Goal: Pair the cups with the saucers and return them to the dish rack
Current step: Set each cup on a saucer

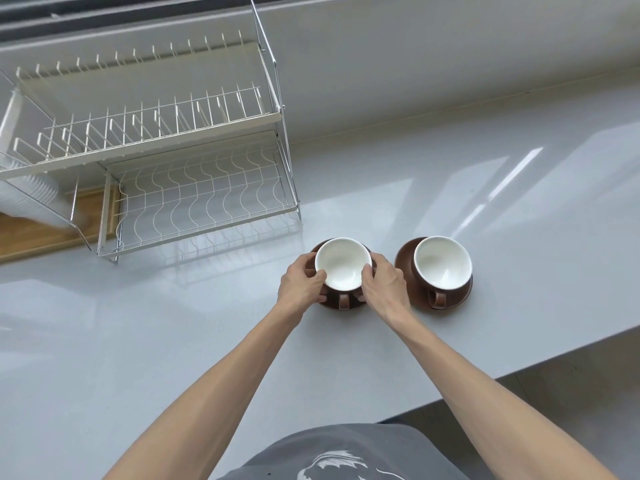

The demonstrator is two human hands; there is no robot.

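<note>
Cups, brown outside and glazed white inside, sit one on each brown round saucer on the grey countertop [450, 168]. The left hand [303, 284] and right hand [382, 284] clamp either side of the nearer cup [343, 266] and its saucer [341, 304]; the second cup [442, 263] waits on its saucer [403, 261] at three o'clock. The white wire dish rack [194, 188] stands at ten o'clock. A tilt on lifting could slide the cup off, or its rim might clip the rack's frame.

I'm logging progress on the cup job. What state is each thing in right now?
Left cup: upright, empty, on its saucer.
Right cup: upright, empty, on right saucer.
Left hand: grips left set.
Right hand: grips left set.
Dish rack: lower shelf bare.
</note>
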